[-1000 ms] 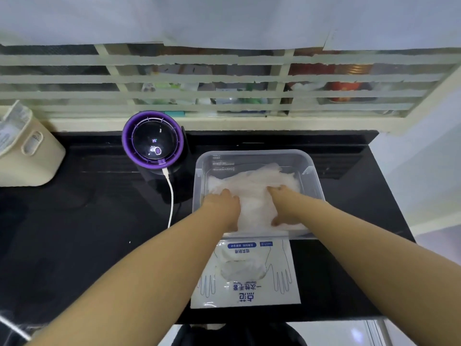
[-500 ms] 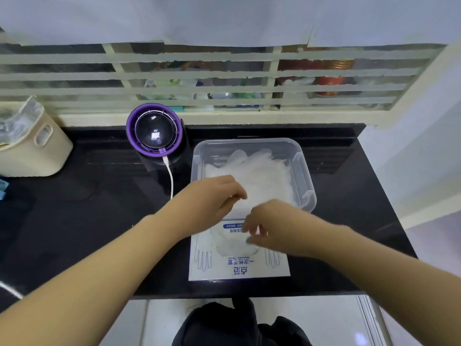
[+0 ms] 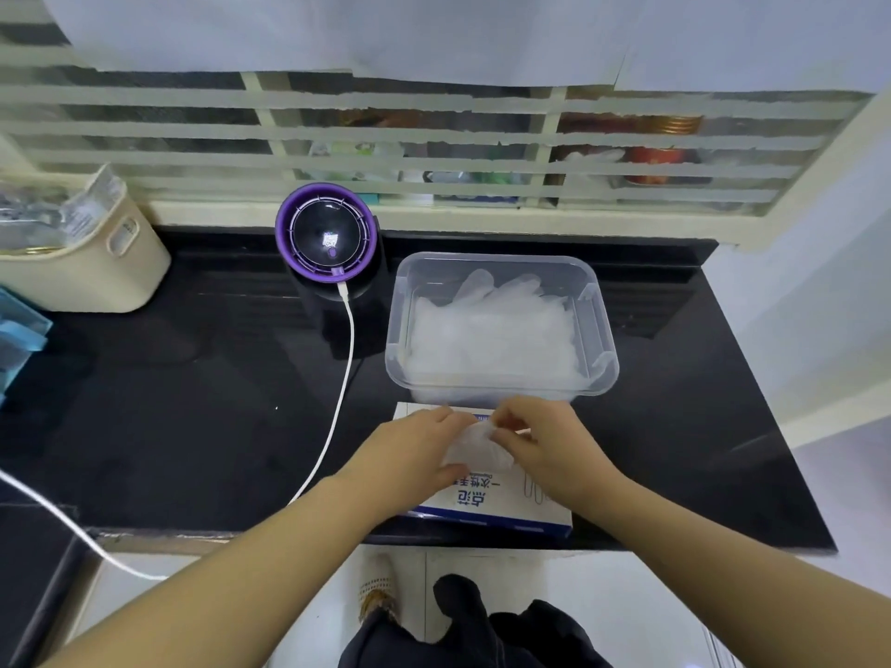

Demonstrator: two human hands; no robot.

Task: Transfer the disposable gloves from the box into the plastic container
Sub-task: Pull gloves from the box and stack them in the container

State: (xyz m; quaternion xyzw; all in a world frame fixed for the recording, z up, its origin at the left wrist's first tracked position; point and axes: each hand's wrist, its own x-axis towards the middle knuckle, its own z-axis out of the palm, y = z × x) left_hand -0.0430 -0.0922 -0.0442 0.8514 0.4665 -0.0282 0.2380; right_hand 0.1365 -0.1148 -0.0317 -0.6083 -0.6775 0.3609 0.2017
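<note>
A clear plastic container (image 3: pixel 605 339) stands on the black counter, holding a heap of translucent disposable gloves (image 3: pixel 492 330). Just in front of it lies the white and blue glove box (image 3: pixel 501 508), flat at the counter's front edge. Both my hands are over the box's opening. My left hand (image 3: pixel 410 450) and my right hand (image 3: pixel 545 445) pinch a bunch of gloves (image 3: pixel 477 450) that sticks up out of the box between them.
A purple and black round device (image 3: pixel 325 233) stands left of the container, with a white cable (image 3: pixel 337 402) running down off the counter's front edge. A beige bin (image 3: pixel 91 262) sits at the far left. A barred window runs behind. The black counter (image 3: pixel 168 402) stretches to the left.
Both hands have left the container, where they pressed on the gloves, and come back to the box. They now pinch a new bunch of gloves at its opening.
</note>
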